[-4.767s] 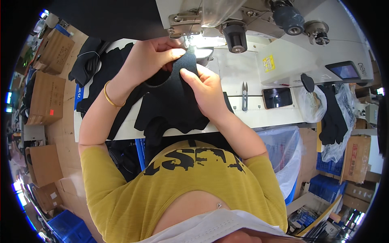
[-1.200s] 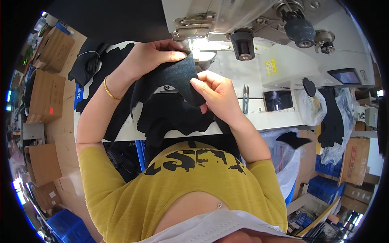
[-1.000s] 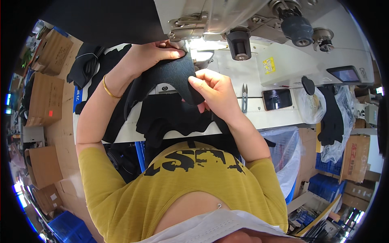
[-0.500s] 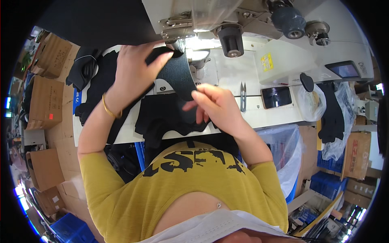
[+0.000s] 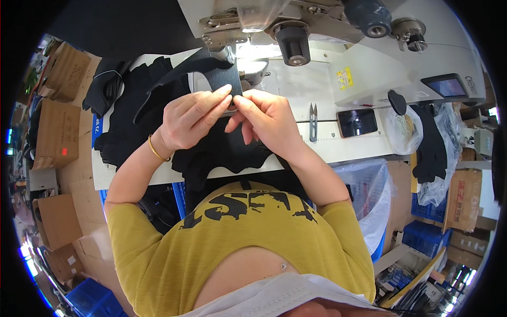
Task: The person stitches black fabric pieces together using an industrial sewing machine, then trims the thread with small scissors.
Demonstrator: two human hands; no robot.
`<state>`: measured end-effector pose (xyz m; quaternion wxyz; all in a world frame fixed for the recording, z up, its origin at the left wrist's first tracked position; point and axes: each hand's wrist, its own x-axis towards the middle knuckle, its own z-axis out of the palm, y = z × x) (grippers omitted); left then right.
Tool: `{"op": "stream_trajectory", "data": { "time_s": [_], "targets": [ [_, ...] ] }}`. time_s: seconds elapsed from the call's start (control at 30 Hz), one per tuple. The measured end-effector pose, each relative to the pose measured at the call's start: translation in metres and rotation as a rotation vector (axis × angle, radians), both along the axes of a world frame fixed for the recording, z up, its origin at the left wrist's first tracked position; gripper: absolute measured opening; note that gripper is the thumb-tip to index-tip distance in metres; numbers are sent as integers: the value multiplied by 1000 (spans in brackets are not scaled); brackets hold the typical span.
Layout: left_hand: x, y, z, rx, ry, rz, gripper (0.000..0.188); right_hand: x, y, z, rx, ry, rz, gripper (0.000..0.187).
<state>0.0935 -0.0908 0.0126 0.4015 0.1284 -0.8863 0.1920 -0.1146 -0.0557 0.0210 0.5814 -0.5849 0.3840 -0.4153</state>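
Observation:
A dark ribbed fabric piece (image 5: 219, 78) runs from under the sewing machine's presser area (image 5: 224, 53) towards me. My left hand (image 5: 191, 117), with a gold bangle on the wrist, pinches the near end of it. Right beside it, my right hand (image 5: 268, 119) pinches the same end between thumb and forefinger, other fingers loosely curled. The fingertips of both hands almost meet and hide the edge between them. Below the hands, more black fabric pieces (image 5: 222, 154) lie on the white sewing table (image 5: 322, 142) and hang over its front edge.
Right of my hands lie thread snips (image 5: 313, 124) and a black phone (image 5: 357, 123). A plastic bag (image 5: 404, 132) sits at the table's right end. Black cut pieces (image 5: 137, 95) cover the left side. The machine head (image 5: 401, 74) overhangs the back. A lined bin (image 5: 364, 195) stands below.
My left hand has come down and right from beside the machine's needle area to the fabric's near end, next to my right hand. The right hand has shifted slightly left and up.

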Motion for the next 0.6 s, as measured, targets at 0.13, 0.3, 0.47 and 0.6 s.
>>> {"op": "stream_trajectory", "data": {
  "time_s": [0.13,0.3,0.47,0.6],
  "targets": [
    [1,-12,1,-1,31,39,35,7,-13,-1,-4,-89,-34,27],
    [2,-26,3,-3,50,90,36,12,-21,-4,-29,-157,-55,24],
    [1,-43,2,16,111,89,32,12,-16,-7,-9,-138,-52,23],
    [-4,-46,5,28,153,119,28,12,-14,-8,33,-134,-47,23]
  ]
}}
